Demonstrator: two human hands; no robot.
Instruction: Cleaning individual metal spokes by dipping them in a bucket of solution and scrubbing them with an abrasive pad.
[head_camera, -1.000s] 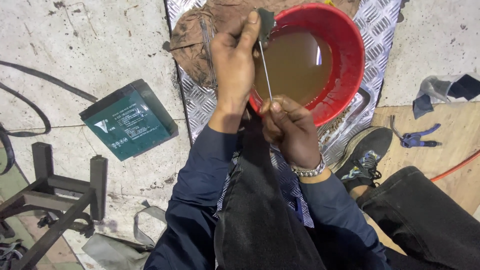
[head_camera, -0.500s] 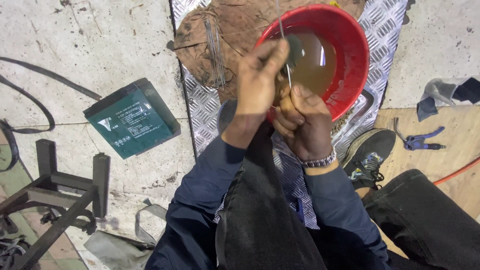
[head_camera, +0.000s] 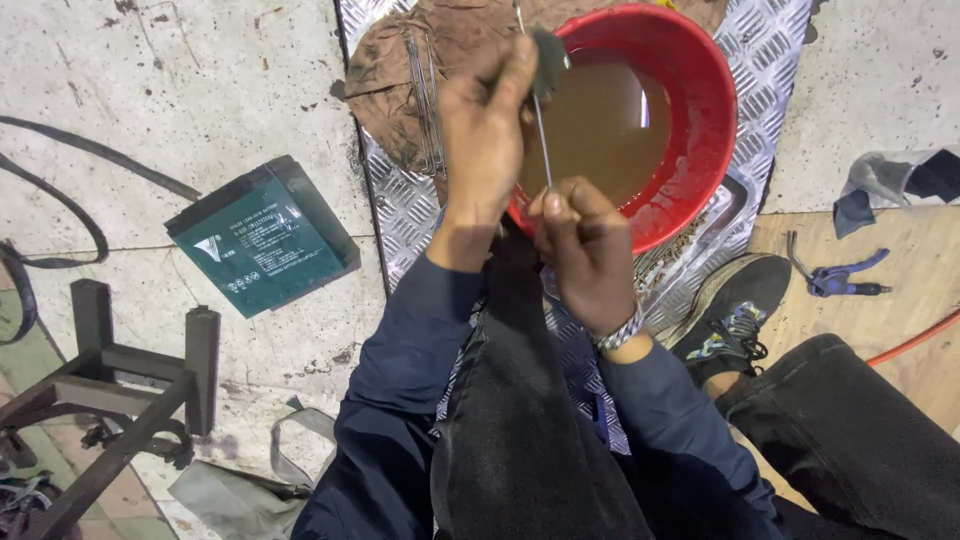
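A thin metal rod runs between my two hands over the near rim of a red bucket filled with brown water. My right hand grips the rod's lower end. My left hand pinches a small dark grey pad around the rod's upper part, above the water. The rod's top end leaves the frame. Both sleeves are dark blue, and a metal bracelet sits on my right wrist.
The bucket stands on a ribbed metal plate beside a brown rag with thin wires on it. A green box-shaped battery lies left on concrete. A dark metal stand is lower left; blue-handled pliers and my shoe are right.
My left hand with the pad has slid along the rod, down toward my right hand and then back up. Both hands and the rod stay over the bucket's near rim.
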